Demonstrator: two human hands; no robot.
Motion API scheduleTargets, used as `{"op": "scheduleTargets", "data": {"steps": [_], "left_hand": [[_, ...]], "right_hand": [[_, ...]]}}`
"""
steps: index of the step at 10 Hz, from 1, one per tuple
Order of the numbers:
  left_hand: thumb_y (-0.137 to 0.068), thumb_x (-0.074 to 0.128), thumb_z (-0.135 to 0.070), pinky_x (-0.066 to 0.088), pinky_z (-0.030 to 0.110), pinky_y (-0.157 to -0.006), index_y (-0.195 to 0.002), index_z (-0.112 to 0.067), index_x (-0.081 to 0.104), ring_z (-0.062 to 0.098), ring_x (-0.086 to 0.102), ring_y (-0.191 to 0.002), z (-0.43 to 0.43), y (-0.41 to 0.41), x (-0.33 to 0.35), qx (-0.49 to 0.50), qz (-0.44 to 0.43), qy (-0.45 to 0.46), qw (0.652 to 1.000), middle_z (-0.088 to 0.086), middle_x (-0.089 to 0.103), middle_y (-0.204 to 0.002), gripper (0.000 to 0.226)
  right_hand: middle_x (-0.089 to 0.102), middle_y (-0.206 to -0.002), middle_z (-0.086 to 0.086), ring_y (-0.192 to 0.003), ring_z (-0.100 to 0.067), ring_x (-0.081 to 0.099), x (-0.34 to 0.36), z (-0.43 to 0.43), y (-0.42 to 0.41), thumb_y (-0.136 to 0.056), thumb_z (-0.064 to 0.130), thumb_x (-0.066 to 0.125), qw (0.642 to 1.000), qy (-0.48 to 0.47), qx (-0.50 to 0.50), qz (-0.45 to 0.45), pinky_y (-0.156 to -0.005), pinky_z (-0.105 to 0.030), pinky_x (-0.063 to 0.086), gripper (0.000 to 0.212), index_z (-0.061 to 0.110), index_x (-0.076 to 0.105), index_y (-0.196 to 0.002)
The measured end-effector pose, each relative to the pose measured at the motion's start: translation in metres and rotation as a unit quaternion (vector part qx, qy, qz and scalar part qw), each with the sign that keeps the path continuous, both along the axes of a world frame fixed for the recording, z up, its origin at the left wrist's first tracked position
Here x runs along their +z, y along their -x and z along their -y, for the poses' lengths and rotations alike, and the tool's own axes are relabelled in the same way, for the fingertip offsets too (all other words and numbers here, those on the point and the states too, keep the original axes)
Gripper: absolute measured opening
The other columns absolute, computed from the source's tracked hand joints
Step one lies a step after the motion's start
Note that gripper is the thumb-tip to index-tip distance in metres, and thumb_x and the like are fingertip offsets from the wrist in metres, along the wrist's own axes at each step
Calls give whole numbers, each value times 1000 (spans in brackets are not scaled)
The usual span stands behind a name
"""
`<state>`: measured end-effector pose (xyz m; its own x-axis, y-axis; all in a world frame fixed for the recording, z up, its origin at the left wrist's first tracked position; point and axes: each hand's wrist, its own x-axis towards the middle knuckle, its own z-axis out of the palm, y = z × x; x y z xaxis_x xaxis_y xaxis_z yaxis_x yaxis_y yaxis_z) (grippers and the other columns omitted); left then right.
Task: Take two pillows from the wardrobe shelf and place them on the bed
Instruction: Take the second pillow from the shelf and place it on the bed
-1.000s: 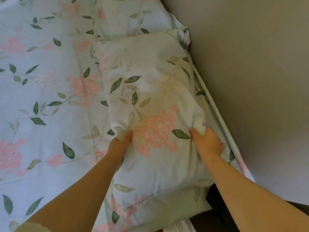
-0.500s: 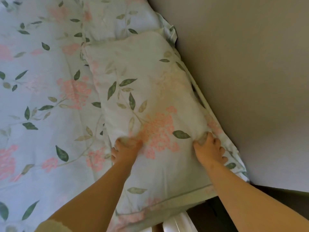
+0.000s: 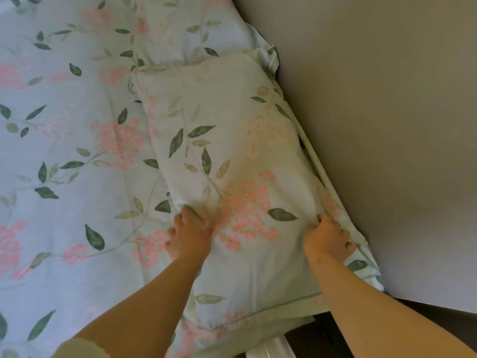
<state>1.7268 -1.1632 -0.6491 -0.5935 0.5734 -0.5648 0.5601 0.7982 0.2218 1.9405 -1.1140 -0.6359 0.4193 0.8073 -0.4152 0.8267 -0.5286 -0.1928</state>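
Pillow: a pale green pillow (image 3: 232,156) printed with pink flower clusters and dark green leaves, with a flat stitched border along its near end; plump through the middle, dented where the hands press.
Pillow's place: it lies on the bed (image 3: 64,151) along the right edge, lengthwise from near to far, close against the wall (image 3: 374,125).
Second pillow: another pillow in the same print (image 3: 185,24) lies at the far end, just beyond the first.
Bed cover: light blue, same pink and green floral pattern.
Left hand: the left hand (image 3: 189,235) rests on the pillow's left side near its near end, fingers curled and pinching the fabric.
Right hand: the right hand (image 3: 326,237) grips the pillow's right edge, fingers closed around a fold of cloth.
Rail: a thin white rail (image 3: 313,158) runs between pillow and wall.
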Motion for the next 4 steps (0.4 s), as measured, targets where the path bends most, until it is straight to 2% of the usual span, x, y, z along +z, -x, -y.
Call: {"op": "scheduleTargets", "data": {"steps": [1,2,4], "left_hand": [[-94,47,-31,27,47,-111,-148,-28,8,29,17,-143,2,-8,11,-154,-24,-62,986,-1,7,-159,67],[-96,44,-27,27,47,-114,-148,-30,12,26,12,-146,11,-6,21,-231,32,-18,972,-1,5,-160,61],[-94,48,-27,30,44,-112,-144,-24,29,27,24,-141,31,4,71,-229,45,-112,966,5,21,-156,54]], "right_hand": [[30,-150,-10,-130,-33,31,5,9,10,-95,22,41,1000,10,-1,-13,-103,-44,25,47,20,30,-141],[22,-154,-7,-135,-32,27,20,18,26,-94,25,44,999,17,39,-28,-106,-45,24,53,23,25,-143],[19,-155,-6,-139,-31,23,72,43,60,-93,31,48,992,10,77,-100,-111,-46,22,61,24,17,-146]]}}
